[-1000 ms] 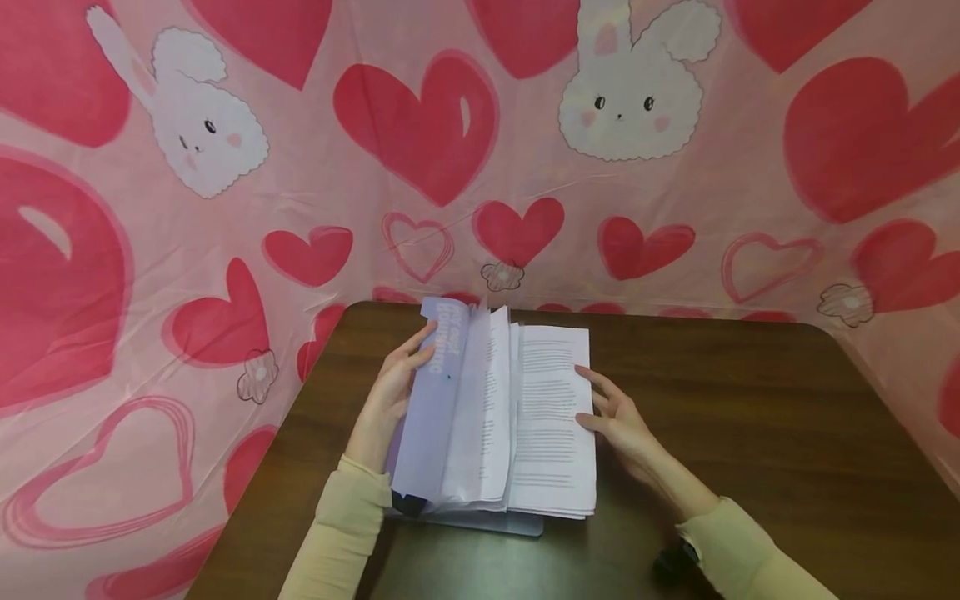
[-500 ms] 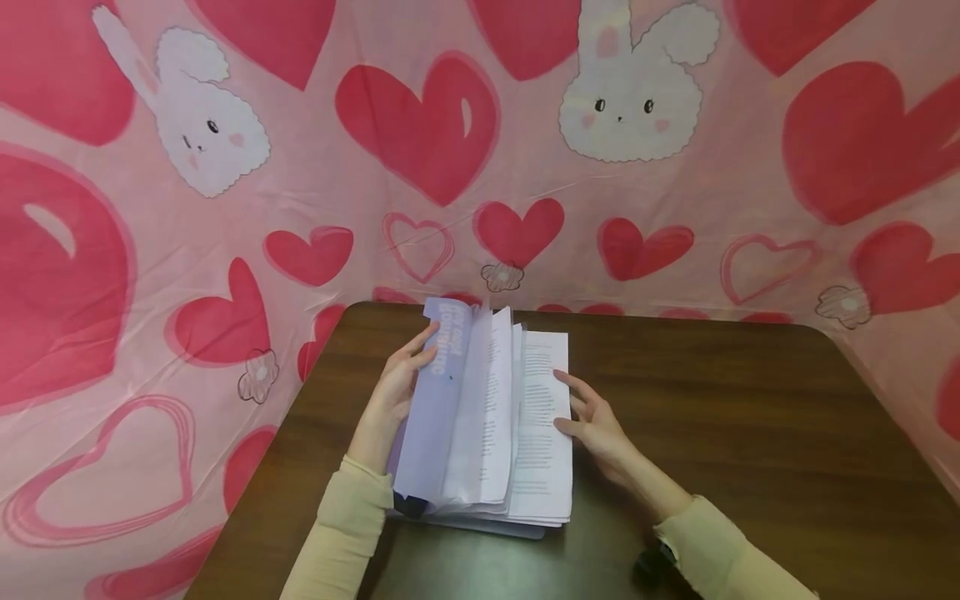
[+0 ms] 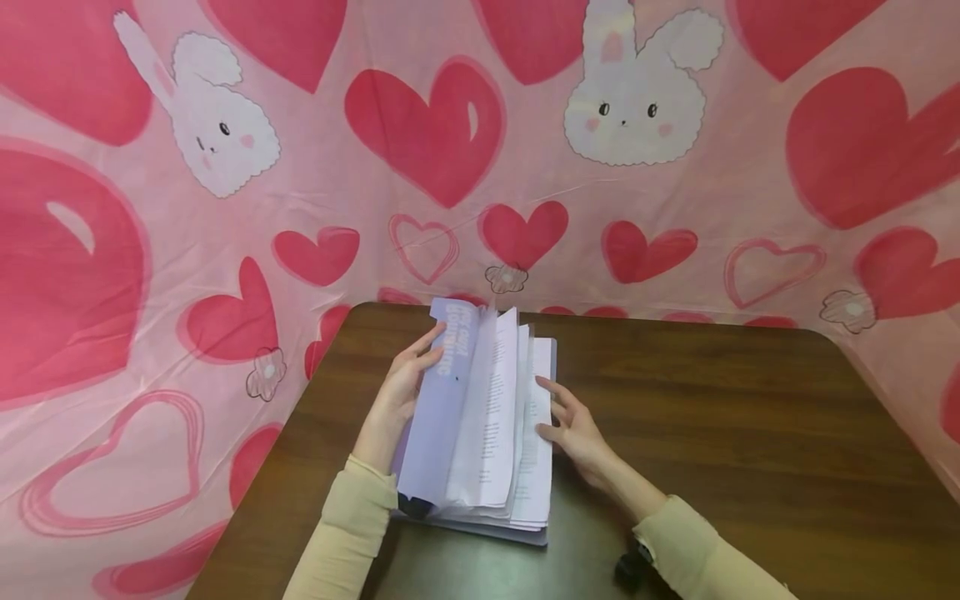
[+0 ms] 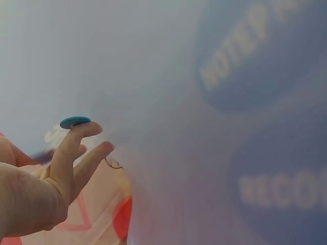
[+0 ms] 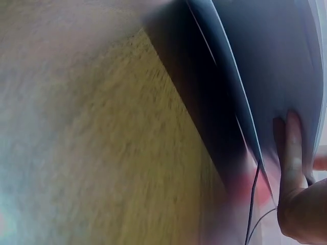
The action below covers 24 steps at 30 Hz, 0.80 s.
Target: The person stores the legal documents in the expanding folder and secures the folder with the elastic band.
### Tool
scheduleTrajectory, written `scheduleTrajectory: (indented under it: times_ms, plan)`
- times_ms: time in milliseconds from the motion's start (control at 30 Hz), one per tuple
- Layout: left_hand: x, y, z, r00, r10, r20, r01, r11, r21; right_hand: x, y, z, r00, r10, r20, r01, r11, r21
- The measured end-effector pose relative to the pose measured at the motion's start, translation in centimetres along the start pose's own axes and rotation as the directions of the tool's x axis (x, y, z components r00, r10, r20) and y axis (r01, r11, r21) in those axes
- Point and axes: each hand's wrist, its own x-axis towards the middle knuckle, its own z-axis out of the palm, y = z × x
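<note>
A pale purple document folder (image 3: 438, 425) lies partly opened on the table in the head view, its front cover standing curled up at the left. My left hand (image 3: 401, 383) holds this cover near its upper left edge; the left wrist view has the fingers beside a blue-green round button (image 4: 75, 122) and large blurred lettering. Clear sleeves and printed pages (image 3: 495, 417) fan out from the middle. At the right side, my right hand (image 3: 583, 429) pinches the edge of a stack of printed sheets (image 3: 534, 475). In the right wrist view a finger (image 5: 293, 148) lies along a sheet.
The brown wooden table (image 3: 720, 417) extends to both sides of the folder. Behind it hangs a pink cloth (image 3: 540, 175) with red hearts and white rabbits. A small black device (image 3: 630, 571) sits by my right wrist. Thin dark cords (image 5: 253, 204) hang there.
My right hand has moved left, bringing the printed sheets with it under the raised pages. The folder's back cover now shows along their right edge. My left hand keeps its hold on the cover.
</note>
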Motion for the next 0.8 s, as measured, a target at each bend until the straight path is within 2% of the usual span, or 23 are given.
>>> scheduleTrajectory:
  times_ms: [200, 533, 800]
  plan:
    - [0.0, -0.1, 0.3, 1.000, 0.001, 0.014, -0.001, 1.000, -0.005, 0.4, 0.1, 0.8, 0.999, 0.004, -0.033, -0.005, 1.000, -0.004]
    - [-0.2, -0.3, 0.8, 1.000, -0.009, 0.007, 0.009, 1.000, -0.010, 0.3, 0.5, 1.7, 0.999, -0.003, -0.045, 0.003, 1.000, 0.006]
    - [-0.2, -0.8, 1.1, 1.000, -0.027, -0.006, 0.027, 1.000, -0.008, 0.4, 0.5, 2.6, 0.998, -0.019, -0.057, 0.016, 0.999, -0.050]
